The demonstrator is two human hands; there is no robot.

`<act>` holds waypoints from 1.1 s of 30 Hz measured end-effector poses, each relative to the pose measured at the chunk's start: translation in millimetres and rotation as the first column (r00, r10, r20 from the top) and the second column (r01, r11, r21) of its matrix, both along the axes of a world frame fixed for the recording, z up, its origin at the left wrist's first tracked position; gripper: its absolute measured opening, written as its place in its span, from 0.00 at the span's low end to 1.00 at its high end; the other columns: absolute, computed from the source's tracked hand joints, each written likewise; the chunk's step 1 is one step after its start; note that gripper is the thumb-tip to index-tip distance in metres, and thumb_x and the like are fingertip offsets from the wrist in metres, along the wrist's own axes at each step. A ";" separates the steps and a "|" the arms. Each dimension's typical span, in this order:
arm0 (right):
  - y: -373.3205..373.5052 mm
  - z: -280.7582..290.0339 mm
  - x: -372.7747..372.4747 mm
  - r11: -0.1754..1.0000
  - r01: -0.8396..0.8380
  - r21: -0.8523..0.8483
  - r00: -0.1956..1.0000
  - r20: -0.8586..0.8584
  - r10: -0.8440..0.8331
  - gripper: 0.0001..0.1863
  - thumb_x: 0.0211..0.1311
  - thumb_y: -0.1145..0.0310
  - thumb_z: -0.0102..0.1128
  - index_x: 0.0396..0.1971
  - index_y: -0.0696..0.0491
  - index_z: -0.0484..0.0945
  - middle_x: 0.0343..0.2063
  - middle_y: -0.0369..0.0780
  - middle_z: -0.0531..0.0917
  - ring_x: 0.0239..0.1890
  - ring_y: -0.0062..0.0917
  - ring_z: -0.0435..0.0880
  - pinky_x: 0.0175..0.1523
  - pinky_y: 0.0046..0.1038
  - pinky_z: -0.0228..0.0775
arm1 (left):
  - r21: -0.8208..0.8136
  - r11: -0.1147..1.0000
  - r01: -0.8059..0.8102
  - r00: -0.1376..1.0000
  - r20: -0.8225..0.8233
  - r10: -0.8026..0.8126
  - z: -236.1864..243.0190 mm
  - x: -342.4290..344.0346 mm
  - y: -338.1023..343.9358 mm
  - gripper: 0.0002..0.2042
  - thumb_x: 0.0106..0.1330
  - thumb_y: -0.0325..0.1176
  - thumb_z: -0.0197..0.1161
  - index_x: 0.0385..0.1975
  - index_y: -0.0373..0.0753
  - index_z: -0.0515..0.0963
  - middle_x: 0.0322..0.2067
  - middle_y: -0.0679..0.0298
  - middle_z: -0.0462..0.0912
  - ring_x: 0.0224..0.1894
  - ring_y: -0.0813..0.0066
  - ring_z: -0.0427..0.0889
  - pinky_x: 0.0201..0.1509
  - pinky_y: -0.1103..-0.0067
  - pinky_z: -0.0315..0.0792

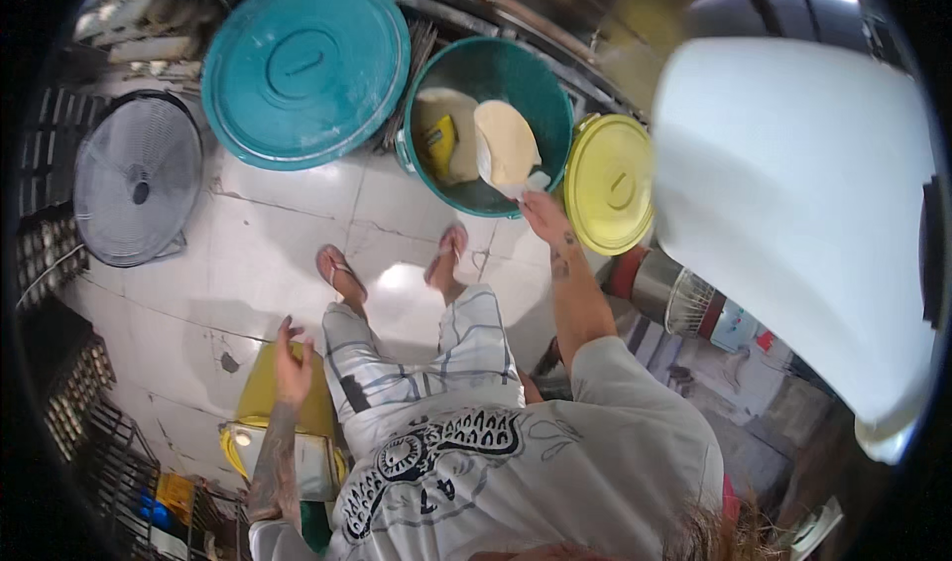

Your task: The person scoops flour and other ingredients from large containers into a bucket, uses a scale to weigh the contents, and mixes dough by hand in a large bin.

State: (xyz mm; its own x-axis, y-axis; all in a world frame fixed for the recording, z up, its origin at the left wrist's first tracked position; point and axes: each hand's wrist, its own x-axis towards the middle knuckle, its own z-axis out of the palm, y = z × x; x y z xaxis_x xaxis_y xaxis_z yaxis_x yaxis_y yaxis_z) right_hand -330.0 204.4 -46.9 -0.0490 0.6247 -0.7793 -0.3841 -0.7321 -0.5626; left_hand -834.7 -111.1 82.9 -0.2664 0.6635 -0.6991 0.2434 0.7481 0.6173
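My right hand (543, 218) is closed around the handle of a white scoop (484, 160), which is heaped with cream-coloured powder (507, 140). The scoop is over the open mouth of a deep green bin (543, 77). Inside the bin, left of the scoop, lies more pale powder (458, 108) with a yellow object (442, 145) on it; its kind I cannot make out. My left hand (291, 368) hangs by my left side with its fingers apart and nothing in it. Beneath it is a yellow container (260, 394).
A large teal lid (337, 105) sits left of the bin, and a yellow-lidded container (620, 179) touches its right side. A grey fan (139, 179) stands at the far left near dark racks (94, 417). A big white panel-like object (793, 184) fills the right.
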 end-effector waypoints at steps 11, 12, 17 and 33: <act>-56.6 102.8 54.2 0.918 0.213 0.334 0.946 -0.304 -0.108 0.12 0.60 0.75 0.56 0.44 0.54 0.75 0.44 0.37 0.81 0.52 0.24 0.76 0.60 0.29 0.64 | 0.832 0.535 0.146 0.979 -0.200 0.044 255.2 88.1 162.3 0.22 0.72 0.27 0.56 0.64 0.33 0.64 0.55 0.56 0.75 0.57 0.68 0.75 0.60 0.71 0.68; -68.4 104.1 80.1 0.828 0.090 0.553 0.995 -0.022 -0.093 0.06 0.61 0.75 0.56 0.38 0.54 0.76 0.37 0.36 0.80 0.45 0.25 0.78 0.54 0.28 0.68 | 0.864 0.444 0.239 0.963 -0.268 0.003 286.2 113.2 187.5 0.21 0.70 0.26 0.57 0.62 0.33 0.66 0.55 0.56 0.74 0.57 0.66 0.74 0.61 0.71 0.67; -140.1 319.4 122.5 0.766 0.193 0.613 0.973 -0.017 -0.232 0.07 0.60 0.67 0.52 0.30 0.53 0.77 0.28 0.35 0.78 0.31 0.24 0.77 0.37 0.30 0.70 | 0.840 -0.041 0.541 0.838 -0.534 0.111 422.6 198.3 229.9 0.23 0.61 0.22 0.65 0.57 0.37 0.73 0.57 0.54 0.71 0.60 0.59 0.71 0.64 0.69 0.66; -132.1 788.5 188.1 0.320 -0.291 0.902 0.792 0.414 -0.448 0.23 0.66 0.49 0.58 0.42 0.57 0.80 0.28 0.32 0.76 0.30 0.17 0.71 0.36 0.23 0.65 | 0.554 -0.109 0.826 0.562 -0.788 0.251 508.7 316.3 199.5 0.35 0.56 0.47 0.71 0.65 0.48 0.67 0.64 0.52 0.62 0.69 0.55 0.61 0.70 0.42 0.36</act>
